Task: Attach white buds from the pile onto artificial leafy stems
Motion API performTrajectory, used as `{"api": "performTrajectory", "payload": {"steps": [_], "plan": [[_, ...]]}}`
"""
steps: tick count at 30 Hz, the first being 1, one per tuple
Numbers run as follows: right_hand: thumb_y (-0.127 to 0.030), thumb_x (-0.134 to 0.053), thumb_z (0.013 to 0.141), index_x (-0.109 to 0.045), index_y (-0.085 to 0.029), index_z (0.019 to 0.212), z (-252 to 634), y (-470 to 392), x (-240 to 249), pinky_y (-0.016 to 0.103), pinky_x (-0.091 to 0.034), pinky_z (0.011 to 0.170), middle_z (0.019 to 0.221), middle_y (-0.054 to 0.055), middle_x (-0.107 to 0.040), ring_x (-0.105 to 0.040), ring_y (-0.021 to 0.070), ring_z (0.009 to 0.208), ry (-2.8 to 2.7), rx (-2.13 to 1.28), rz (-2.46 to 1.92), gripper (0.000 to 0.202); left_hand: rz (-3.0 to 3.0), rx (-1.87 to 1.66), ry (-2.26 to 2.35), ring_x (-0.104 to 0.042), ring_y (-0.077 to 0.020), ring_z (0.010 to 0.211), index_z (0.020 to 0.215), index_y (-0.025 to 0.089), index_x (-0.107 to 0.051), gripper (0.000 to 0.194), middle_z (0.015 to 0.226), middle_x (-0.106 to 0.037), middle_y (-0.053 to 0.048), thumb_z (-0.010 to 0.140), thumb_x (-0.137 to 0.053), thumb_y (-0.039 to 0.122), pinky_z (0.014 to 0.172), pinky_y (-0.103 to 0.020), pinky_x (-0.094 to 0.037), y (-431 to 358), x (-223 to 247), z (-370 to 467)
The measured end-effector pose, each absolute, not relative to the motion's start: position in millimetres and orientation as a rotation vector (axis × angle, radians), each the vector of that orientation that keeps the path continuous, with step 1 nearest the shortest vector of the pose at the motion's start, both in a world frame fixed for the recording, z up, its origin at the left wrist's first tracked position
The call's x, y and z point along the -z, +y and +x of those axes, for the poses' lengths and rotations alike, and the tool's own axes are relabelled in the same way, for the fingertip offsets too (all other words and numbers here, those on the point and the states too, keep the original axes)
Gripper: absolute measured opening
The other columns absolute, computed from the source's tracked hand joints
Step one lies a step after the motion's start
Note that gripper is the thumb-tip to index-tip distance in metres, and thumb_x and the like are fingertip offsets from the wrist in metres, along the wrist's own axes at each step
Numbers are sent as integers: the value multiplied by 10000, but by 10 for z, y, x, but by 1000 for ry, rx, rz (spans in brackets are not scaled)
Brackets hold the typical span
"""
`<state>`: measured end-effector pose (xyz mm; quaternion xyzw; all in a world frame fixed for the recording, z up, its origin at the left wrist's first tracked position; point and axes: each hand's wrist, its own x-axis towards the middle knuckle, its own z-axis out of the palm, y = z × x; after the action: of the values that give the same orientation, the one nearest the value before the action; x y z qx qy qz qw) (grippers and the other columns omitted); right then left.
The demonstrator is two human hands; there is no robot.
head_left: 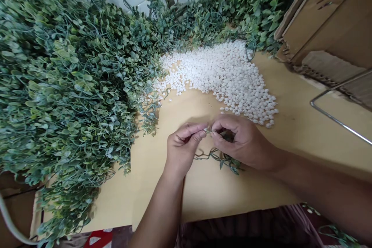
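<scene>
Both my hands meet over the tabletop, fingertips almost touching. My left hand (186, 139) is closed in a pinch on a tiny pale piece, too small to name. My right hand (241, 139) pinches the tip of an artificial greenery sprig (229, 162), whose thin stems and small green leaves hang beneath the palm and partly hide behind it. Just beyond the hands spreads a heap of small white beads (221, 73), with a few loose ones near its front edge.
Artificial greenery (72, 81) is piled high on the left, and more greenery (247, 4) lines the back. A cardboard box (334, 19) stands at the back right, with a bent metal rod (337, 118) in front. Tan sheeting (157, 186) covers the table.
</scene>
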<state>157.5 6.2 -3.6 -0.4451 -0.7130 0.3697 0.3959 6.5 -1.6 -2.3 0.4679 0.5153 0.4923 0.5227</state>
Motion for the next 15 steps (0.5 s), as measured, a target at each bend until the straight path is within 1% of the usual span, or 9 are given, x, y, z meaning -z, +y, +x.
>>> {"api": "performTrajectory", "payload": {"steps": [5,8,11,15], "plan": [[-133,-508,719,-492,-184,609,1575,61,13,237,-369,545,579,-17,-498,-461,103,558,-1809,-947,-1140,122,1085,-1104,1232,-587,-107,647,762,228,-757,122,693,-675,-12,642,-739,214,624,-221,-489,-32,4,58],[-135,-508,718,-495,-182,605,1573,59,12,234,-367,540,576,-15,-495,-461,103,558,-1819,-929,-1125,123,999,-1041,1215,-585,-103,615,742,215,-753,111,685,-686,-15,635,-745,243,619,-226,-494,-24,-11,60],[-132,-508,715,-498,-182,611,1570,58,21,230,-360,531,574,-19,-490,-451,100,550,-1822,-923,-1109,116,929,-1027,1211,-584,-107,565,707,195,-742,132,618,-683,-15,605,-768,275,604,-241,-504,-9,-19,68],[-128,-510,723,-512,-178,627,1569,62,31,230,-362,535,586,-17,-498,-457,101,556,-1816,-931,-1092,108,864,-1039,1209,-579,-101,526,685,177,-727,161,554,-669,-7,578,-786,282,567,-230,-500,-1,-25,80]]}}
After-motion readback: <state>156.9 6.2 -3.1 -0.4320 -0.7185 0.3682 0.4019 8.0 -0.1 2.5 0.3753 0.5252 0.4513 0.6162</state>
